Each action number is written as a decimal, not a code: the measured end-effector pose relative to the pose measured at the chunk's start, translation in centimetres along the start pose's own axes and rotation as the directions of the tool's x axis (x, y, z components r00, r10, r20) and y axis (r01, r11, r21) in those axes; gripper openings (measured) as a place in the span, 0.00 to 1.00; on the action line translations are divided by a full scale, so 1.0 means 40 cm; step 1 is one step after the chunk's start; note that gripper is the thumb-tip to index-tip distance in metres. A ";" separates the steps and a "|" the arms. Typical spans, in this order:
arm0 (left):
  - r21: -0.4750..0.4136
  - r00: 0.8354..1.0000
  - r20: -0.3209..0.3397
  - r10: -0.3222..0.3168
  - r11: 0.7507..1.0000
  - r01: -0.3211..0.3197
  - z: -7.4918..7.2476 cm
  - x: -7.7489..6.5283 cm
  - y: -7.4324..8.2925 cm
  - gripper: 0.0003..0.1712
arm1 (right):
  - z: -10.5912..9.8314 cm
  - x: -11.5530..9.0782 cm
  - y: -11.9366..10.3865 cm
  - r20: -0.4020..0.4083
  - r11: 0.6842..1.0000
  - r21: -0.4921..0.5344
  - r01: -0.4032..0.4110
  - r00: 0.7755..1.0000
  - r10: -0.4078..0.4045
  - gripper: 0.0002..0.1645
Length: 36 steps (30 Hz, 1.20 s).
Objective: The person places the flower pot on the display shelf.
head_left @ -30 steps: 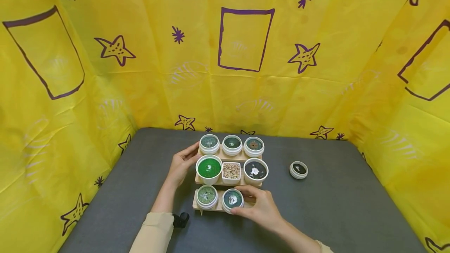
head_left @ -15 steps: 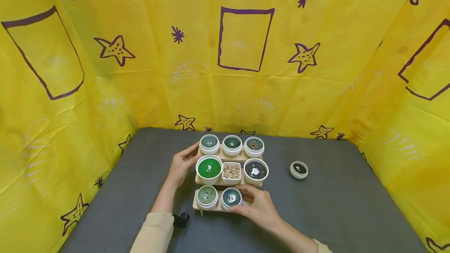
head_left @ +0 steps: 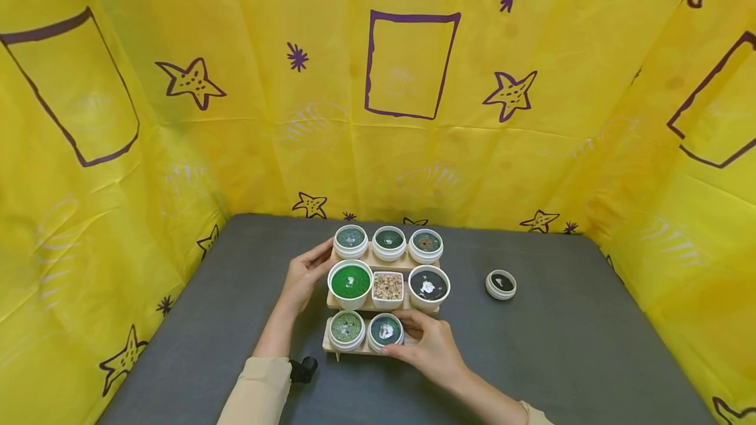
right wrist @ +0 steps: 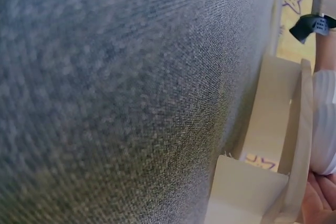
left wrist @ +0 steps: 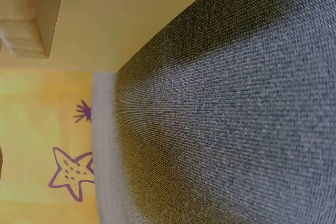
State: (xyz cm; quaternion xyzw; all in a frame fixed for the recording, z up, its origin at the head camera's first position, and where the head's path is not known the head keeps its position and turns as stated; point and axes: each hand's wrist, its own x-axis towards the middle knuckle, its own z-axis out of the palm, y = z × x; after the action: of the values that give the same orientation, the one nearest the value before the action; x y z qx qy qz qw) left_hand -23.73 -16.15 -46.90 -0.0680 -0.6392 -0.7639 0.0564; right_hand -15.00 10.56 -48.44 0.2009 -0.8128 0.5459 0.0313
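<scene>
A three-tier wooden stand (head_left: 378, 263) carries rows of small white bowls. My right hand (head_left: 434, 349) holds a round bowl with a glossy teal surface (head_left: 385, 332) between thumb and fingers, at the lowest tier. Left of that bowl, almost touching it, sits a speckled green one (head_left: 346, 327). At the stand's upper left side, my left hand (head_left: 304, 281) grips the edge, fingertips partly hidden behind it. The left wrist view shows the stand's pale side panel (left wrist: 136, 9) close up. In the right wrist view, the stand's wooden shelf (right wrist: 299, 150) has a ribbed white bowl (right wrist: 324, 124) on it.
On the middle tier stand a bright green bowl (head_left: 351, 281), a square dish of beige bits (head_left: 388, 287) and a dark bowl (head_left: 428, 285). Three bowls line the top tier. A small dark-filled bowl (head_left: 501, 284) lies apart on the grey table (head_left: 567, 333). Yellow cloth (head_left: 413, 162) surrounds the table.
The teal bowl has slid slightly left along the lowest tier, closer to the speckled green bowl, and my right hand moved with it. My left hand has stayed at the stand's side.
</scene>
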 end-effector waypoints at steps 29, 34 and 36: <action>0.013 1.000 0.003 0.015 1.000 -0.015 -0.004 0.000 -0.003 0.30 | -0.079 -0.025 -0.035 -0.131 0.944 -0.105 0.314 0.936 -0.326 0.29; 0.024 1.000 0.007 0.008 1.000 -0.008 -0.004 0.000 -0.001 0.30 | -0.113 -0.020 -0.056 -0.153 0.920 -0.068 0.386 0.907 -0.392 0.27; 0.025 1.000 0.009 0.000 1.000 0.000 -0.004 0.000 0.000 0.30 | -0.132 -0.015 -0.064 -0.161 0.913 -0.031 0.407 0.899 -0.406 0.26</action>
State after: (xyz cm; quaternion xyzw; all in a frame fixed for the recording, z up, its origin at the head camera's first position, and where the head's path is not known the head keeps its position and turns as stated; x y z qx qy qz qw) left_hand -23.74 -16.32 -46.91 -0.0709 -0.6489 -0.7556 0.0543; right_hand -14.42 14.65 -44.22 0.3204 -0.7466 0.5434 0.2111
